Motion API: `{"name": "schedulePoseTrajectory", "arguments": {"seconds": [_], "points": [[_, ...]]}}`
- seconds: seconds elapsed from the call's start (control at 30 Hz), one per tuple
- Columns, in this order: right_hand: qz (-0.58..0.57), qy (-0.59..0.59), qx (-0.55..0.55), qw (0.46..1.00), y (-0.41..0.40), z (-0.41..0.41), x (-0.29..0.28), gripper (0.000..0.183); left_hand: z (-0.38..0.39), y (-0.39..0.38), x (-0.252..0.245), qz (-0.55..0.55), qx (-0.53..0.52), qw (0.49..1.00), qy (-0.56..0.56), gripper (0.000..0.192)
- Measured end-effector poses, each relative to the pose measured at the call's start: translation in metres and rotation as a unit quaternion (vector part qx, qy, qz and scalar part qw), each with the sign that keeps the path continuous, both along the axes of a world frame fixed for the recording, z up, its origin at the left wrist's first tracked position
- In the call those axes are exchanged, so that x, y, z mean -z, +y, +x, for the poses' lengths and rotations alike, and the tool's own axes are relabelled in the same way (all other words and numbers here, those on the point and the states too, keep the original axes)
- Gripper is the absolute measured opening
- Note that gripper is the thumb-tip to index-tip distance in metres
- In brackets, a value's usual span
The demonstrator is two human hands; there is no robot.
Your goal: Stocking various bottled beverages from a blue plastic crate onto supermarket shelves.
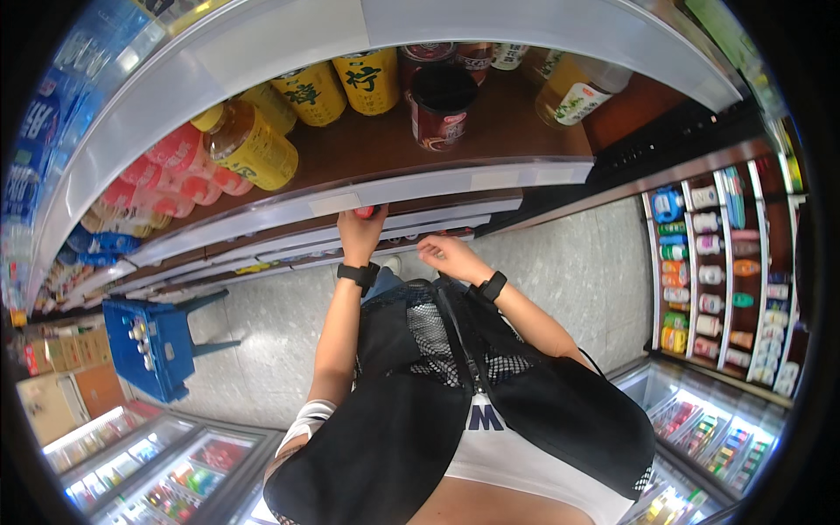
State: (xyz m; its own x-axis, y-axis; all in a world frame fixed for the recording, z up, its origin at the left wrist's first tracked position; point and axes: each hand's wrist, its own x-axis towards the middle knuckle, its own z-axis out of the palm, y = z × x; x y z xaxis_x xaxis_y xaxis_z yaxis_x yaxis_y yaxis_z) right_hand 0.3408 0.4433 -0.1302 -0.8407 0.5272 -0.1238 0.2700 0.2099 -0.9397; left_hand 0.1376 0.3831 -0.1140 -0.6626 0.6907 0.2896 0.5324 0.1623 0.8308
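My left hand reaches in below the edge of a brown shelf, its fingers around a small red-topped item. The shelf lip hides most of that item and my fingertips. To its right, my right hand hovers beside the lower shelves with fingers loosely curled and nothing seen in it. On the shelf above stand a dark red tub with a black lid, a yellow-labelled drink bottle and a bottle of pale amber drink.
Pink shrink-wrapped bottles fill the shelf's left part. A blue plastic stool holding several small bottles stands on the tiled floor at left. Shelves of toiletry bottles rise at right. Lit glass-door coolers are behind me.
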Motion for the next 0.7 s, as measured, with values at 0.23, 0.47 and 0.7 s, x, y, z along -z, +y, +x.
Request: {"name": "schedulePoseTrajectory", "arguments": {"seconds": [0.23,0.47,0.7], "points": [[0.102,0.041,-0.035,0.993,0.001,0.003,-0.015,0.036,0.056,-0.067,-0.03,0.083,-0.08,0.992,0.046,0.064],[0.134,0.172,-0.172,0.96,-0.018,-0.016,-0.04,0.079,0.101,-0.1,-0.086,0.052,-0.081,0.995,0.037,0.062],[-0.007,0.109,-0.299,0.948,-0.058,-0.039,-0.05,0.065,0.112,-0.146,-0.09,0.021,-0.116,0.992,0.044,0.061]]}}
